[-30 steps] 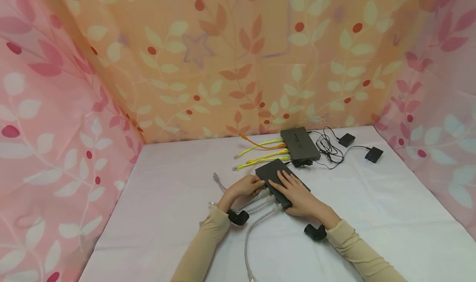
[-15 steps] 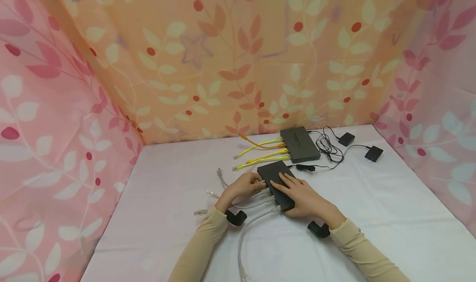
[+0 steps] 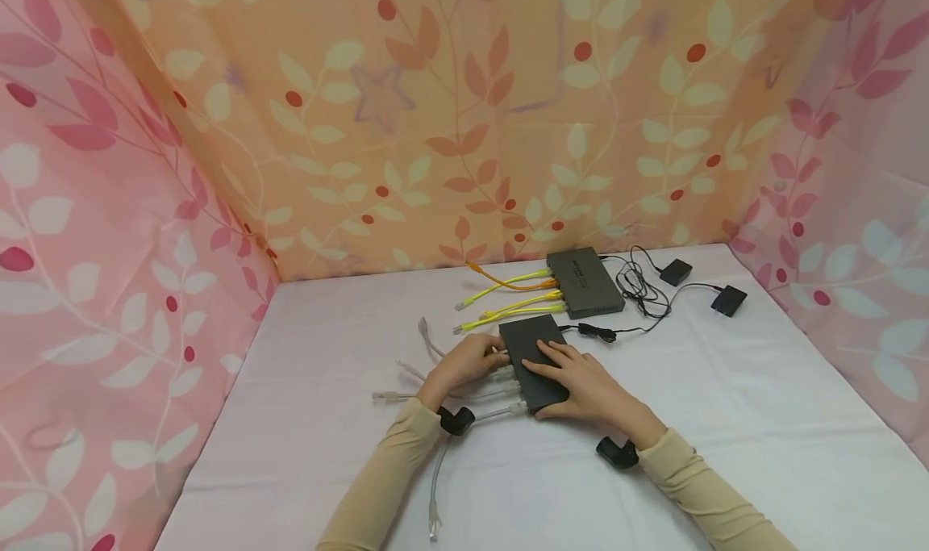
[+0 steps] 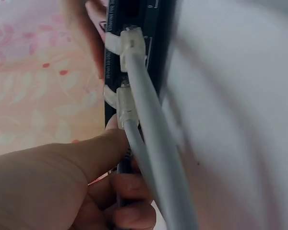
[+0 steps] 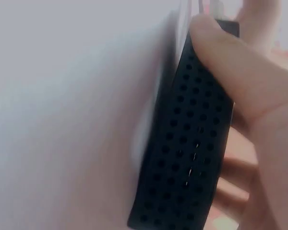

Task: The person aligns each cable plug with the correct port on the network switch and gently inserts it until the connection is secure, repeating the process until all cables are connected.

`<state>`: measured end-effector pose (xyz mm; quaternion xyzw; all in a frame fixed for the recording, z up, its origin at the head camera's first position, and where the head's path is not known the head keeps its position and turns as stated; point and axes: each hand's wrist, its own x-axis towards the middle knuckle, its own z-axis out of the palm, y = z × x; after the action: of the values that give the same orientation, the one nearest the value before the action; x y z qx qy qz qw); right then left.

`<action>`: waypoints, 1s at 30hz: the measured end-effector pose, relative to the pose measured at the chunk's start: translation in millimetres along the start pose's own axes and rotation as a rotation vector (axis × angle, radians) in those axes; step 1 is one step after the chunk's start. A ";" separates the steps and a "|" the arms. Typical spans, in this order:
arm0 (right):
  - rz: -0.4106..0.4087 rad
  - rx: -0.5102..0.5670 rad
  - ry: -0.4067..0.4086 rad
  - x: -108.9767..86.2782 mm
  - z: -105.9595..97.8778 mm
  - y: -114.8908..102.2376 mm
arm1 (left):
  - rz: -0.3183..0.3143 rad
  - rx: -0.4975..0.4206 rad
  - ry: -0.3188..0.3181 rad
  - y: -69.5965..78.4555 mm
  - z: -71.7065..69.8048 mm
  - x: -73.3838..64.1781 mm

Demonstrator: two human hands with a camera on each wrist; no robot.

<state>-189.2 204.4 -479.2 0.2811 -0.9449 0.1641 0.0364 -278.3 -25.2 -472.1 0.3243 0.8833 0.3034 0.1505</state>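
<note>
A black network switch point(image 3: 533, 341) lies on the white cloth, grey network cables point(image 3: 501, 412) with clear plugs running from its left side. My left hand point(image 3: 470, 361) is at the far end of that port side. In the left wrist view, its thumb and curled fingers pinch a grey cable point(image 4: 124, 166) close to the ports; the plug's tip is hidden behind the thumb. Over the top face of the switch, my right hand point(image 3: 589, 386) has its fingers spread. Its thumb point(image 5: 225, 52) presses along the vented end panel, holding the switch by that edge.
Behind stands a second switch point(image 3: 586, 283) with yellow cables point(image 3: 518, 298) and an orange cable point(image 3: 508, 281). Black adapters point(image 3: 676, 272) and tangled power cords point(image 3: 642, 293) lie at the back right. Loose cable ends point(image 3: 392, 396) point left. Patterned curtains point(image 3: 435, 131) enclose the table.
The held switch has turned slightly and its near end has shifted left, both hands moving with it. The nearest grey cable has swung left. The bundled cord behind now shows fully.
</note>
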 end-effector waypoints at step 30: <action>0.078 -0.037 0.072 4.2 10.2 -18.1 | 0.002 0.170 0.139 -6.6 0.9 4.3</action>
<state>-182.6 184.6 -482.9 0.2374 -0.9560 0.1581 0.0692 -284.3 -25.9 -477.3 0.3147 0.9139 0.2492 0.0603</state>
